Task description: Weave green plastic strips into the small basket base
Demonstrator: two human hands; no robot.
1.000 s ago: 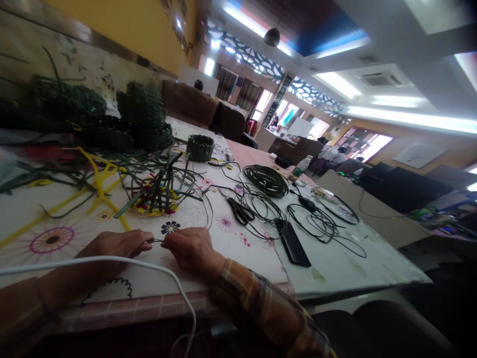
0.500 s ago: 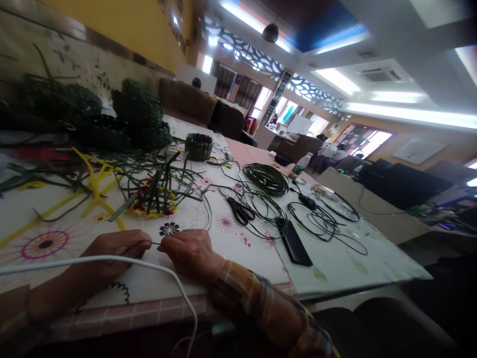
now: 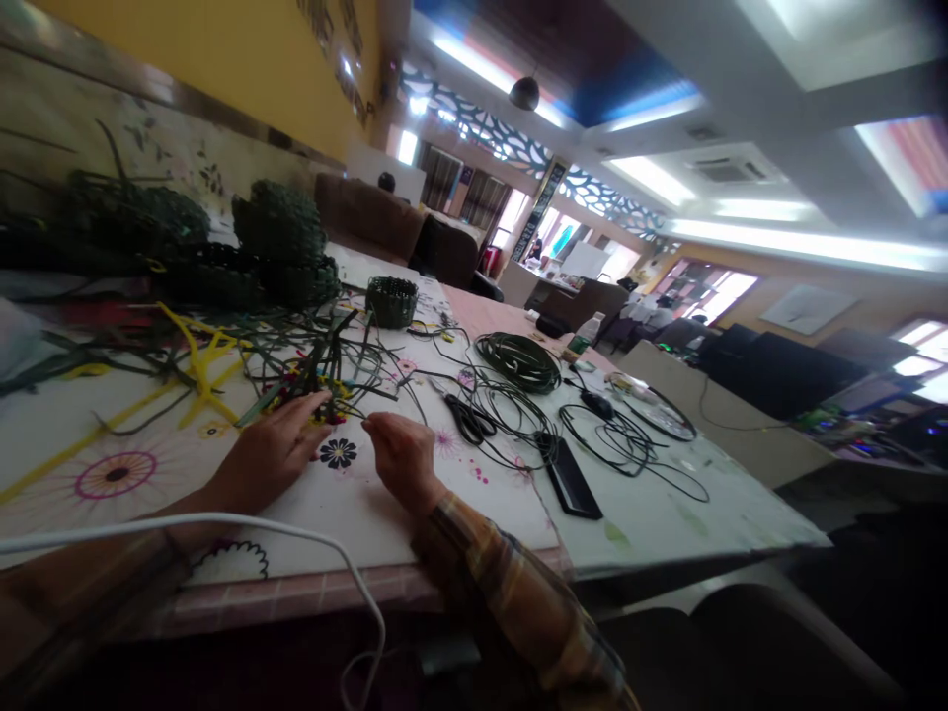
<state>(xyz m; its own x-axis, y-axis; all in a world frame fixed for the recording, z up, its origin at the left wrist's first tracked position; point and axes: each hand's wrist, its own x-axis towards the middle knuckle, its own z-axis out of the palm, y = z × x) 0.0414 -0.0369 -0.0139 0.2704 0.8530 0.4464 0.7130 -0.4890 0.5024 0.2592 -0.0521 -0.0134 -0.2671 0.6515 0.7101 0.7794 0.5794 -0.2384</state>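
A small woven piece (image 3: 342, 387) of green, yellow and red strips lies on the flowered tablecloth, its loose green ends sticking up. My left hand (image 3: 271, 452) is at its near left edge, fingers over it and thumb below, gripping the rim. Just to the right, my right hand (image 3: 404, 454) is closed in a pinch above the cloth. A thin dark strip seems to run from the woven piece to those fingertips; its end is hidden in the hand. Yellow strips (image 3: 205, 370) cross one another left of the piece.
A small green basket (image 3: 391, 302) and larger dark green baskets (image 3: 277, 222) stand behind. To the right are a coil of green strip (image 3: 518, 361), black scissors (image 3: 470, 419), a black phone-like slab (image 3: 574, 479) and a bottle (image 3: 585, 336). A white cable (image 3: 296, 528) crosses in front.
Both hands were together near the table's front, with a thin strip between them. Now they are farther forward and apart, the left on the woven piece, the right beside it.
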